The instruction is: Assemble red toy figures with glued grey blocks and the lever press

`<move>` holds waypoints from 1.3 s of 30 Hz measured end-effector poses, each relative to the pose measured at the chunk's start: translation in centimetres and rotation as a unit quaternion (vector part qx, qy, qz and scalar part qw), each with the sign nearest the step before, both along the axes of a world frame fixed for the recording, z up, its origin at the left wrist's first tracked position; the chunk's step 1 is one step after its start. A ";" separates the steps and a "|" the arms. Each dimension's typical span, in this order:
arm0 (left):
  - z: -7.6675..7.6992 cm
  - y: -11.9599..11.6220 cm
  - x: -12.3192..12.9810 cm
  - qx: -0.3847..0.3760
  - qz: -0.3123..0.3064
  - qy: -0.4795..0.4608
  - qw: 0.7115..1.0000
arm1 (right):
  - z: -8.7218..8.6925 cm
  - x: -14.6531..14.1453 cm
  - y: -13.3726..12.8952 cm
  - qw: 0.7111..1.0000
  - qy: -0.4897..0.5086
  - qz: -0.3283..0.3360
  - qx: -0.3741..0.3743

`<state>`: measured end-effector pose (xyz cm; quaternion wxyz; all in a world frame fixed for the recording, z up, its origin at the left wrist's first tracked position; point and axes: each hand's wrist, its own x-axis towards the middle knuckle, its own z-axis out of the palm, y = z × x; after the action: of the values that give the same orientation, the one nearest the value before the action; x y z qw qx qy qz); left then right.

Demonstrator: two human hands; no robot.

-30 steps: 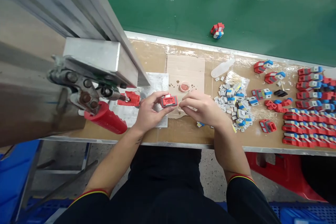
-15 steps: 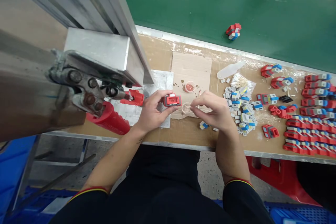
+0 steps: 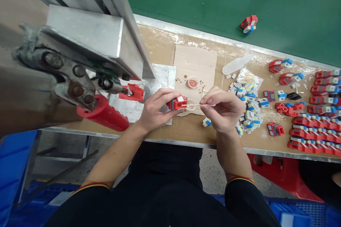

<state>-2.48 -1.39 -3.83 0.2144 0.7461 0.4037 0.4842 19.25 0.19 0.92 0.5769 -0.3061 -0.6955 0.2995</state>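
Note:
My left hand [image 3: 156, 110] pinches a small red and grey plastic toy vehicle body [image 3: 173, 104], turned with one end toward the right. In my right hand [image 3: 223, 108], a thin cotton swab [image 3: 194, 105] lies between thumb and fingers. Its left tip meets the end of the toy body or sits right at it; I cannot tell which. Under the swab is a clear round dish [image 3: 191, 102], partly hidden. Just beyond stands a small cup [image 3: 193, 82] with reddish liquid. Another swab with a red tip [image 3: 203, 90] lies close to my right fingers.
A metal toggle clamp with a red handle [image 3: 112, 117] juts in at left over a red part [image 3: 134, 93]. To the right are a heap of small white, blue and yellow pieces [image 3: 249, 104], bagged swabs [image 3: 249, 77] and rows of red toy vehicles [image 3: 317, 133].
My right hand has lifted the swab from the clear dish to the end of the toy body. My left hand has tilted and turned the toy body. The camera view has shifted slightly.

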 end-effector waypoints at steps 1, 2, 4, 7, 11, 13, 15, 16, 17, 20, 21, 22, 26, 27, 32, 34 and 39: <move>0.0 0.0 0.0 -0.006 0.001 0.004 1.000 | -0.1 0.0 0.0 1.000 -0.001 0.002 -0.003; 0.0 0.0 0.0 -0.013 0.004 0.004 1.000 | -0.1 0.0 0.0 1.000 -0.001 0.005 -0.006; -0.1 -0.1 0.0 -0.026 0.008 -0.003 1.000 | -0.2 0.0 0.0 1.000 0.003 0.009 -0.006; -0.1 -0.1 0.0 -0.045 0.005 -0.020 0.999 | -0.3 -0.1 0.0 1.000 0.003 0.011 -0.003; -0.1 -0.1 0.0 -0.026 -0.006 -0.016 1.000 | -0.3 -0.2 -0.1 1.000 -0.009 0.000 -0.010; 0.0 0.0 0.0 -0.014 -0.012 -0.012 1.000 | -0.3 -0.2 -0.1 1.000 -0.010 0.001 -0.011; 0.0 0.0 0.1 0.000 -0.016 -0.017 1.000 | -0.3 -0.3 -0.1 1.000 -0.003 0.016 -0.009; 0.1 0.0 0.1 0.008 -0.019 -0.022 1.000 | -0.3 -0.3 -0.1 1.000 0.003 0.025 -0.008; 0.1 0.0 0.1 0.014 -0.022 -0.028 0.999 | -0.3 -0.3 -0.1 0.999 0.009 0.034 -0.009; 0.0 0.0 0.0 0.003 -0.029 -0.032 0.999 | -0.3 -0.3 -0.1 0.999 0.020 0.044 -0.012; 0.0 0.0 0.0 -0.010 -0.028 -0.028 0.999 | -0.3 -0.3 -0.1 0.999 0.020 0.045 -0.012; -0.1 0.0 0.0 -0.022 -0.025 -0.022 0.999 | -0.3 -0.2 -0.1 0.999 0.018 0.044 -0.012; -0.1 0.0 0.0 -0.012 -0.006 -0.007 1.000 | -0.2 -0.1 -0.1 0.999 0.008 0.038 -0.015; 0.0 0.0 0.0 0.004 -0.006 -0.009 1.000 | -0.2 0.0 -0.1 0.999 0.006 0.037 -0.016; 0.2 0.2 0.2 0.054 -0.006 -0.014 0.998 | -0.3 0.1 0.0 0.999 0.000 0.032 -0.010; 0.2 0.2 0.2 0.055 -0.005 -0.015 0.998 | -0.3 0.4 0.1 1.000 -0.010 0.025 -0.008; 0.1 0.2 0.2 0.059 0.001 -0.012 0.998 | 0.5 2.2 0.4 0.998 0.014 -0.054 0.024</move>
<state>-2.32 -1.16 -3.70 0.1748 0.7508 0.3728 0.5165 21.47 0.62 1.37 0.6092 -0.3249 -0.6769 0.2551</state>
